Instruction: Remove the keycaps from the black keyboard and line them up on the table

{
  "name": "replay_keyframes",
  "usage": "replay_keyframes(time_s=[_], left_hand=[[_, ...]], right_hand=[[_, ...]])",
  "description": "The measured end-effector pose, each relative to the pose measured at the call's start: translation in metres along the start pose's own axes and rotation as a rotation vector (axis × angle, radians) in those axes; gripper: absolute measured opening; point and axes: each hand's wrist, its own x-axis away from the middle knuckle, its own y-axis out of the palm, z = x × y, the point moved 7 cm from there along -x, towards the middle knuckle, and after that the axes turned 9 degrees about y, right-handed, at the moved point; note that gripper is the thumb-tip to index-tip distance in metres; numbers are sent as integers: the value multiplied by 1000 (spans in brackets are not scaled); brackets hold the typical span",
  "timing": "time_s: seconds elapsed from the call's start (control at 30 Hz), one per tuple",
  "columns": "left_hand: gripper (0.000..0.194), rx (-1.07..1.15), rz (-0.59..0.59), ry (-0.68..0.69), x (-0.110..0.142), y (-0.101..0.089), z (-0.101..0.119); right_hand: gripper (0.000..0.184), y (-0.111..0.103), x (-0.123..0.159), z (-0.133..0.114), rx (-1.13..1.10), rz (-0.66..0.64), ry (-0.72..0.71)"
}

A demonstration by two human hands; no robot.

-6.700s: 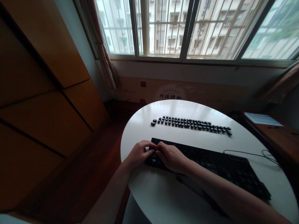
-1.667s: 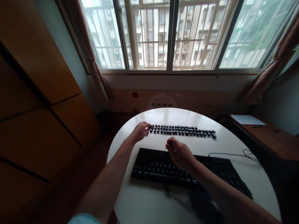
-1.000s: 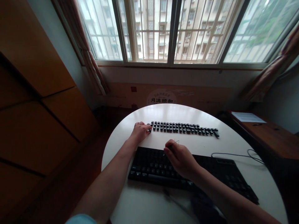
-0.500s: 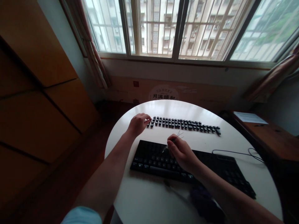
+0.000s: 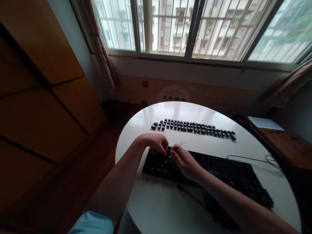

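1. The black keyboard (image 5: 219, 166) was supported on a round white table (image 5: 161, 201) and was crossed at a slant by the right forearm (image 5: 219, 191)
2. The left hand (image 5: 157, 143) was positioned at the left end of the keyboard, with its wrist bent and its fingers curled inward; whether a keycap was grasped could not be told, as the fingertips were largely hidden
3. The right hand (image 5: 184, 159) was held over the keyboard, just beside the left hand; a thin wire tool (image 5: 180, 145) was clenched in its fingers, with the wire ends pointed toward the keyboard's far side
4. The loose black keycaps (image 5: 191, 127) were arranged in rows beyond the keyboard's far edge, apart from both hands
5. A dark cable (image 5: 253, 159) was looped beyond the keyboard's far edge, near its right end
6. A dark object (image 5: 216, 211), too blurred to be identified, was partly covered by the right forearm on the keyboard's near side
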Motion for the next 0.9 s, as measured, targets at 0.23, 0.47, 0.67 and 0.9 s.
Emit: replay_keyframes(time_s=[0.23, 0.47, 0.67, 0.9], left_hand=[[15, 6, 19, -23, 1, 1, 2], [16, 49, 18, -8, 2, 1, -1], [32, 102, 116, 24, 3, -4, 7], [36, 111, 171, 327, 1, -8, 37]], right_hand=[[9, 10, 8, -20, 326, -26, -126], [17, 0, 9, 1, 33, 146, -106], [22, -13, 7, 9, -155, 275, -79], [12, -31, 18, -28, 326, 326, -286]])
